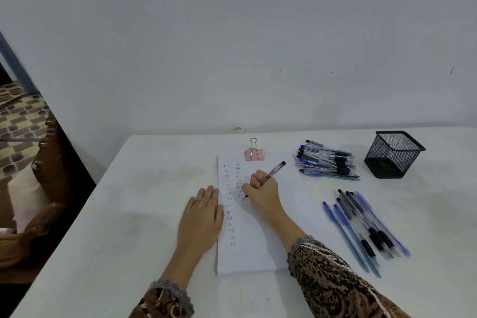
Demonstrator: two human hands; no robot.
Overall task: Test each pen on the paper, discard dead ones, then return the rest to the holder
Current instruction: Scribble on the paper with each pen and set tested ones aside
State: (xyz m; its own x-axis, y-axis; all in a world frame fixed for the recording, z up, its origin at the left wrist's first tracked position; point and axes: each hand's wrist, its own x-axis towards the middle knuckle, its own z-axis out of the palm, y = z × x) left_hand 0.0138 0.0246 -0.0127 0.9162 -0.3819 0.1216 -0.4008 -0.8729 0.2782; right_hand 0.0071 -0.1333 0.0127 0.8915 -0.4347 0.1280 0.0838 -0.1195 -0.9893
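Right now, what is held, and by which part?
Right hand grips a pen on its lower barrel; left hand holds nothing, flat along the paper.

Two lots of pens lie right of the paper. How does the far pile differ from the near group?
The far pile is stacked, its pens lying roughly crosswise; the near group is fanned out, its pens running diagonally. The far pile looks to hold more pens than the near group. The far pile sits beside the mesh holder; the near group lies farther from it. Both are blue and black pens on the table, outside the holder.
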